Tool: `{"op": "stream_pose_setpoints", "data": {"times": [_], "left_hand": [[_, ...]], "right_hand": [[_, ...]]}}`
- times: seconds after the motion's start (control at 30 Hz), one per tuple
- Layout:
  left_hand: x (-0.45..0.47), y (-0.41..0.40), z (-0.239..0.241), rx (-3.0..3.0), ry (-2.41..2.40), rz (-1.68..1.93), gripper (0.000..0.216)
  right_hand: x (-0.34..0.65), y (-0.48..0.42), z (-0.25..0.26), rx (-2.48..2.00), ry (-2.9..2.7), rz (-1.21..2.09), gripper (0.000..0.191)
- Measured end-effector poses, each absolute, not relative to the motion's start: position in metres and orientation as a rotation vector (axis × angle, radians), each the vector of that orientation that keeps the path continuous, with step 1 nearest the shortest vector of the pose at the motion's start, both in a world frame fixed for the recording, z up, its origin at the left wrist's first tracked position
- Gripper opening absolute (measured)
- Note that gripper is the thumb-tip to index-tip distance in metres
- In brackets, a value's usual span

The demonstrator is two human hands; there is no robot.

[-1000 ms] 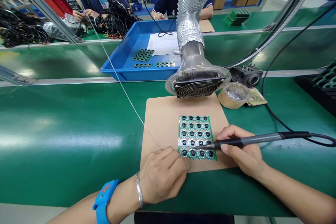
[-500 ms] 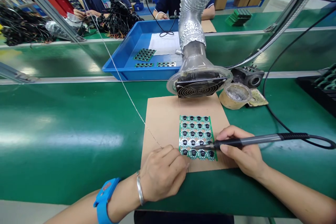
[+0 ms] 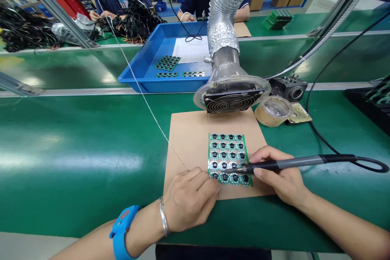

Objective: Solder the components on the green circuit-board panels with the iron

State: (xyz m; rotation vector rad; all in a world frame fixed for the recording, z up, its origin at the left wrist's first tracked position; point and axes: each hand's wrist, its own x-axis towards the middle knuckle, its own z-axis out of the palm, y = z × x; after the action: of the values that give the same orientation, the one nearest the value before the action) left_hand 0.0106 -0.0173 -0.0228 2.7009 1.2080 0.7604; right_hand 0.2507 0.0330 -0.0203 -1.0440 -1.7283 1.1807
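Note:
A green circuit board panel point(image 3: 227, 155) with rows of round black parts lies on a cardboard sheet point(image 3: 189, 138). My right hand point(image 3: 282, 174) grips a soldering iron point(image 3: 286, 163), its tip over the panel's lower rows, pointing left. My left hand point(image 3: 190, 199) is closed at the panel's lower left corner. A thin strand of solder wire point(image 3: 152, 114) runs down from the upper left into its fingers; the wire's end is hidden by the hand. A blue wrist strap point(image 3: 124, 227) and a silver bangle point(image 3: 163, 217) are on my left arm.
A fume extractor hood point(image 3: 233, 93) hangs just beyond the panel. Right of it stand a round tub point(image 3: 273, 111) and a dark iron holder point(image 3: 289, 88). Behind is a blue tray point(image 3: 164, 85) with more boards. Two people sit across the bench near bundled black cables point(image 3: 137, 20).
The soldering iron and my right hand have shifted very slightly left. My left hand and the panel stay practically where they were.

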Motion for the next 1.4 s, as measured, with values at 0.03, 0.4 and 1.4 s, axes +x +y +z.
{"op": "stream_pose_setpoints", "data": {"times": [0.03, 0.4, 1.4], "left_hand": [[0.011, -0.018, -0.023, 2.701, 1.210, 0.765, 0.007], [0.010, -0.033, 0.000, 2.699, 0.956, 1.108, 0.014], [0.013, -0.036, -0.007, 2.650, 1.074, 1.068, 0.009]], "right_hand": [[0.251, 0.033, -0.021, -1.034, -1.715, 1.186, 0.010], [0.244, 0.012, -0.004, -0.731, -2.095, 1.004, 0.031], [0.275, 0.032, -0.026, -1.094, -1.522, 1.085, 0.011]]}}
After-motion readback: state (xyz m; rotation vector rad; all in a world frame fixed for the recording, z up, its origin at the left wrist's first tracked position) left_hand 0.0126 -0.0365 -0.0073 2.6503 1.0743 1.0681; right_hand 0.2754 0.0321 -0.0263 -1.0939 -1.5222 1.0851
